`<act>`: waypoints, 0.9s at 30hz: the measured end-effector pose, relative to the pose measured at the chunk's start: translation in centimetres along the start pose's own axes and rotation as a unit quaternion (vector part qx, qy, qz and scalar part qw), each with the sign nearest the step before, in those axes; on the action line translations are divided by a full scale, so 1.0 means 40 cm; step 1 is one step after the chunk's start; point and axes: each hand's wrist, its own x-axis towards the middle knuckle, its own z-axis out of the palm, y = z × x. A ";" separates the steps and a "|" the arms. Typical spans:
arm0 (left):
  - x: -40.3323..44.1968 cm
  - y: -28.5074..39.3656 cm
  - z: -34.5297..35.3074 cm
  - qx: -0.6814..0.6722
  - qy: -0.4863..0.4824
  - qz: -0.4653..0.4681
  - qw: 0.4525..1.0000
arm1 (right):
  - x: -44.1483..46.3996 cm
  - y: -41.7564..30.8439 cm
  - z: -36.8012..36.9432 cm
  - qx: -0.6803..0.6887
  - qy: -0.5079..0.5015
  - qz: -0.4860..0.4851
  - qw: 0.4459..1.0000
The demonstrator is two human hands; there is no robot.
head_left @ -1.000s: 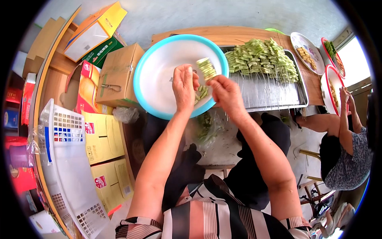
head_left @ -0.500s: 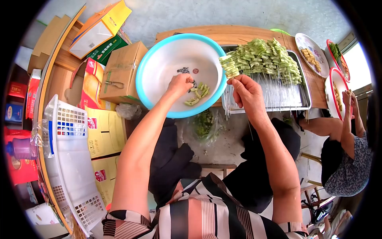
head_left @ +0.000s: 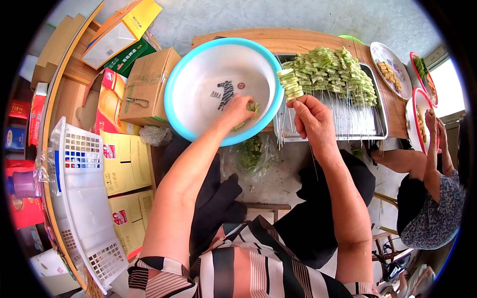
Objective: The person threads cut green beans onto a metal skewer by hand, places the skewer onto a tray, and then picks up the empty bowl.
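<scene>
Blue is edging the white basin (head_left: 168, 94), which is standing on the left of the wooden worktop (head_left: 395, 116), close beside the metal tray (head_left: 385, 130), probably so that both are staying within reach. Left and right hands are working apart. Low inside the basin's near right part, the left hand (head_left: 238, 112) is bending its fingers about some green pieces (head_left: 254, 108); whether it is gripping any, I cannot tell. Over the tray's left edge, the right hand (head_left: 314, 119) is pinching one loaded skewer (head_left: 290, 83) just below its lowest piece, seemingly to be keeping the stack upright and uncovered. On the tray, the heaped skewers (head_left: 328, 74) are pointing their bare sticks towards the near side, perhaps for easy handling.

Counting up, one basin and one tray are sharing the worktop; the heaped skewers are overlapping too much for counting. Three dishes are standing at the right: one patterned plate (head_left: 377, 51) and two red-rimmed dishes (head_left: 414, 121). Another person's two hands (head_left: 433, 120) are meeting over the nearer red-rimmed one.
</scene>
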 end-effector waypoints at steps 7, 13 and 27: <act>0.010 0.022 0.047 0.013 0.040 0.001 0.999 | 0.003 0.005 0.005 -0.001 0.002 -0.005 1.000; 0.071 -0.062 0.091 0.037 0.091 0.065 0.993 | 0.001 -0.001 0.011 0.010 0.007 -0.004 1.000; 0.019 -0.051 -0.107 -0.677 -0.117 -0.147 0.711 | -0.004 0.004 0.003 0.003 0.002 -0.017 1.000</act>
